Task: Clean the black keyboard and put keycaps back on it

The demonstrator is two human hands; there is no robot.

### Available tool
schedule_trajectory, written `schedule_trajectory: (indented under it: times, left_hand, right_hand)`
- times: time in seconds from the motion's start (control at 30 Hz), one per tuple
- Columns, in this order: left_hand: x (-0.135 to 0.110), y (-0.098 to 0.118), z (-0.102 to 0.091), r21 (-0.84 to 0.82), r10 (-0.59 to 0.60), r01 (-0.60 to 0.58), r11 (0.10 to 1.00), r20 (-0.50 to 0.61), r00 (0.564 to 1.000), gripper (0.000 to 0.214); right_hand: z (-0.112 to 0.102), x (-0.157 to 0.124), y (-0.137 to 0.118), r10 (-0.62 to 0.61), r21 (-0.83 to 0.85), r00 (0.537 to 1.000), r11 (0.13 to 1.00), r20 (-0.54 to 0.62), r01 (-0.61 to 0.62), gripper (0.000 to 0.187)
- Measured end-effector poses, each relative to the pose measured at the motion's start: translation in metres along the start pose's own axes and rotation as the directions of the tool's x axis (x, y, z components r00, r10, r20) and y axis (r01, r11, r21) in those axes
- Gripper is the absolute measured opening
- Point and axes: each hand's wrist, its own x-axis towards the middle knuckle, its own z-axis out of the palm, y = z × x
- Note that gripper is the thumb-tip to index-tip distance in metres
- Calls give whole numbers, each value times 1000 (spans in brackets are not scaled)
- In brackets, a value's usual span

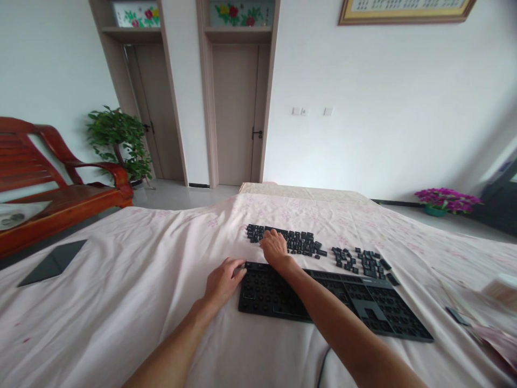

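Note:
A black keyboard base (278, 299) lies slantwise on the pink cloth, with many bare key posts showing. At its upper left corner, my left hand (222, 280) holds the edge between thumb and fingers. My right hand (275, 247) reaches across the base to the loose black keycaps (305, 243) behind it. Its fingers are bent down and drawn together among the caps; whether one is pinched between them is hidden. Farther right lies a second group of keycaps (369, 262). My right forearm covers part of the base.
Pale pink flowered cloth (194, 231) covers the surface, with folds. A dark flat tablet-like panel (52, 263) lies at left. A cable (323, 366) runs from the front of the base. A small dark object (458, 316) lies at right. A wooden bench (60, 178) stands beyond, left.

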Motion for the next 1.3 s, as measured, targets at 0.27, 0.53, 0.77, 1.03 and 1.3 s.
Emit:
schedule_trajectory:
  times: [0.27, 0.53, 0.77, 1.03, 1.3]
  left_hand:
    - [1, 1, 0, -2, -17, 17, 1000, 6, 1000, 33]
    - [0, 1, 0, -19, -8, 8, 1000, -2, 1000, 33]
    - [1, -1, 3, 1, -11, 11, 1000, -8, 1000, 32]
    - [1, -2, 3, -1, -5, 5, 1000, -10, 1000, 33]
    - [1, -2, 3, 0, 4, -4, 1000, -14, 1000, 33]
  right_hand:
    - [-6, -2, 2, -35, 37, 999, 999, 34, 34, 27]
    - [-4, -16, 24, 87, 129, 982, 986, 169, -109, 19]
    - [1, -28, 22, 97, 137, 987, 984, 129, -115, 20]
    - [-2, -33, 16, 25, 120, 992, 992, 123, -40, 24]
    - [-5, -29, 16, 8, 131, 984, 991, 179, -32, 22]
